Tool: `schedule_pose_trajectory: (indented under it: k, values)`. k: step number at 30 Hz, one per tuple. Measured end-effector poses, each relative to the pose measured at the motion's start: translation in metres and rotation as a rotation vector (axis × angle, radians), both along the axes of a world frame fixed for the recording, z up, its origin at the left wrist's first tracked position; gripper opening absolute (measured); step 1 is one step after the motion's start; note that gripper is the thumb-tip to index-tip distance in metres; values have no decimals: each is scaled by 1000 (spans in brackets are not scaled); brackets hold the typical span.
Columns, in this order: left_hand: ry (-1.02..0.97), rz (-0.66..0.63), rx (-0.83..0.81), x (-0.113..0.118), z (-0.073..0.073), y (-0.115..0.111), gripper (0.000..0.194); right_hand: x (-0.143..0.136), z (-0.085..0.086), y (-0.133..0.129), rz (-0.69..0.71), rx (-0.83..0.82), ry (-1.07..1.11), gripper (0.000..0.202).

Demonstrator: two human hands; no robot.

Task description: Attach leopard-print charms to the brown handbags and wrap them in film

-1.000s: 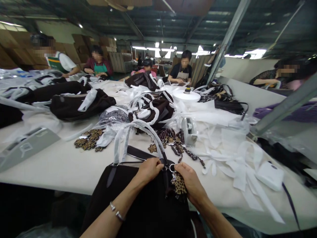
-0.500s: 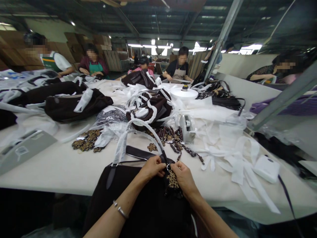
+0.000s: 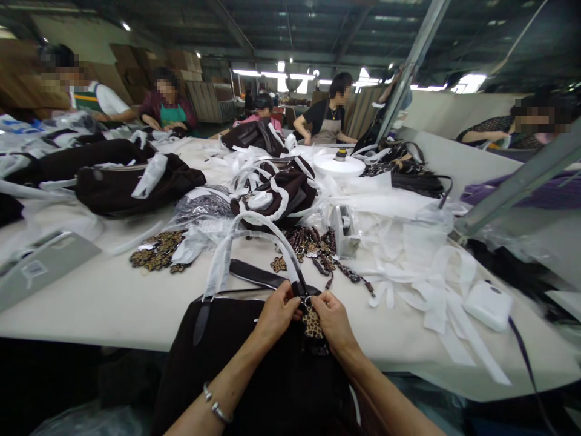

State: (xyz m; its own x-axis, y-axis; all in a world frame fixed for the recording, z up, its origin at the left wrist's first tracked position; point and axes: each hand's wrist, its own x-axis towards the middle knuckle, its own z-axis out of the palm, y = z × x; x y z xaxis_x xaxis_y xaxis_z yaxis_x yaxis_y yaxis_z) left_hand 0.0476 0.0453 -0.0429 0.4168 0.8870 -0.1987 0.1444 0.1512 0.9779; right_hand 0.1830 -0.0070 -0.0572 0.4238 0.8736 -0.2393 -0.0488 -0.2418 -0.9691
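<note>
Metal ring, pinched from its right by right hand; leopard-print charm lengthwise below; left hand adjacent leftward, hold unclear.

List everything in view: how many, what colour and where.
Handbag: one, dark brown, front centre.
Charm: one, leopard print, against handbag.
Charm piles: two, brownish, middle.
Other bags: several, dark brown, behind.
Strips: many, white, right side.
Small device: one, white, right.
Box: one, grey, left.
Disc: one, white, far centre.
Table: one, cream, centre.
Coworkers: at least five, mixed clothing, background.
Left hand, right hand: one each, bare, beside charm.
</note>
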Motion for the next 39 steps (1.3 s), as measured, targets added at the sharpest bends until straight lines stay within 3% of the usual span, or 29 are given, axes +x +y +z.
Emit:
schedule_pose_trajectory:
  k: [15,26,34,39]
  values:
    - [-13,53,50,-1,-6,-13,10,-4,0,-12,29,20,26,41]
    - [42,50,174,-3,-1,-11,8,-1,8,1,147,-13,169,40]
    - [23,44,139,-4,-6,-9,9,-14,4,-10,-31,35,279,40]
    - [4,13,100,-5,-9,-6,13,-16,16,-22,-4,25,345,37]
